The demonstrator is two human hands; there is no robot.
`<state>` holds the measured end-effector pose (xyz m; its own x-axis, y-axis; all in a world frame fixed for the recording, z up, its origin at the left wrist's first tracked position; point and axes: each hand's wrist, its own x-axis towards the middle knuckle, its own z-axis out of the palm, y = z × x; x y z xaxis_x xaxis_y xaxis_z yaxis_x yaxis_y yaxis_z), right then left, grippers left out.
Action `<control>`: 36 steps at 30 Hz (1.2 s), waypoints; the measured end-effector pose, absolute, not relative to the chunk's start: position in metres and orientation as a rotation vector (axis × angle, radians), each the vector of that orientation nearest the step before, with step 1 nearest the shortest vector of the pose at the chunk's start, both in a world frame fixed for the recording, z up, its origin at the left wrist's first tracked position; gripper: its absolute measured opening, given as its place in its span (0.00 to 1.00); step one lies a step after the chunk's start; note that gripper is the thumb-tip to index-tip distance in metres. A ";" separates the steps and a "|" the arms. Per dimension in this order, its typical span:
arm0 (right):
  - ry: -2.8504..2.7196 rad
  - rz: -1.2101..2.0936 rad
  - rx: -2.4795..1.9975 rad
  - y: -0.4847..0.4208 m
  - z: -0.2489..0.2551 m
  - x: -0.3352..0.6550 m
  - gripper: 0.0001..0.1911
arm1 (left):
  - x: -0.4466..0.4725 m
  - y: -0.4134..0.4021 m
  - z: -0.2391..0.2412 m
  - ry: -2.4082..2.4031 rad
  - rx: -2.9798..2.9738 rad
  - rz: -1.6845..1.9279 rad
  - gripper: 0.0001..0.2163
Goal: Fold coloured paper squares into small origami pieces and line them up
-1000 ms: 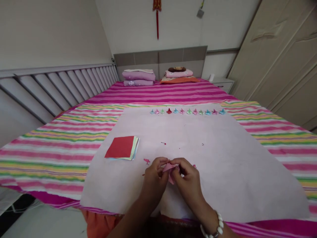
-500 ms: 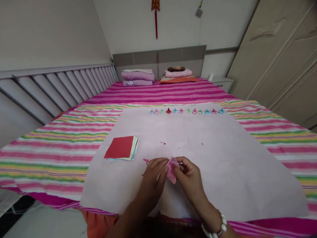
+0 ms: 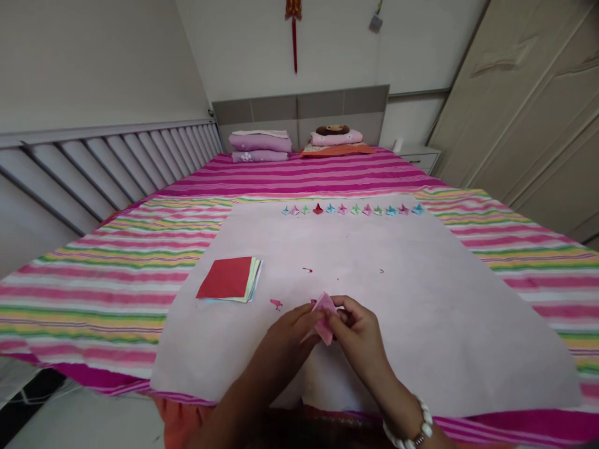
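Between my two hands is a small folded piece of pink paper [image 3: 326,304], diamond-shaped with one corner pointing up. My left hand [image 3: 291,332] pinches its left side, and the fingers hide part of it. On the opposite side my right hand [image 3: 358,330] grips the paper with thumb and curled fingers; a white beaded bracelet [image 3: 423,419] circles that wrist. A pile of square paper sheets [image 3: 228,279], red on top, lies to the left of my hands. Far back stands a row of small folded paper pieces [image 3: 342,209] in blue, pink, green and red.
A large pale sheet [image 3: 444,324] covers much of the striped bed. Small red marks or scraps [image 3: 276,304] show on it near my left hand. Folded bedding [image 3: 260,144] is piled by the headboard [image 3: 281,111]. A slatted rail [image 3: 116,153] runs along the left side.
My left hand has turned, its fingers now lying flatter across the pink paper's left side. The paper has shifted slightly up and left. My right hand keeps its hold.
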<state>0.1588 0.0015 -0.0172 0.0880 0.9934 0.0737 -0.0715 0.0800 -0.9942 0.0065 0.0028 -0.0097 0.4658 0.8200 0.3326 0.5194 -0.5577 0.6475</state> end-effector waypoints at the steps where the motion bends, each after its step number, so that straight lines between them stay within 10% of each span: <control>1: -1.129 1.130 -1.139 0.001 -0.017 0.159 0.07 | 0.006 0.004 -0.009 1.119 2.264 0.878 0.14; 36: -1.103 1.491 -1.012 -0.001 -0.017 0.164 0.13 | 0.008 0.010 -0.001 1.186 1.141 1.007 0.12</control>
<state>0.1641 -0.0011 -0.0166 -0.1682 0.9836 -0.0649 -0.2258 -0.1026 -0.9688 0.0080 0.0104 -0.0013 0.1218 0.9798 -0.1587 0.0022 0.1597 0.9872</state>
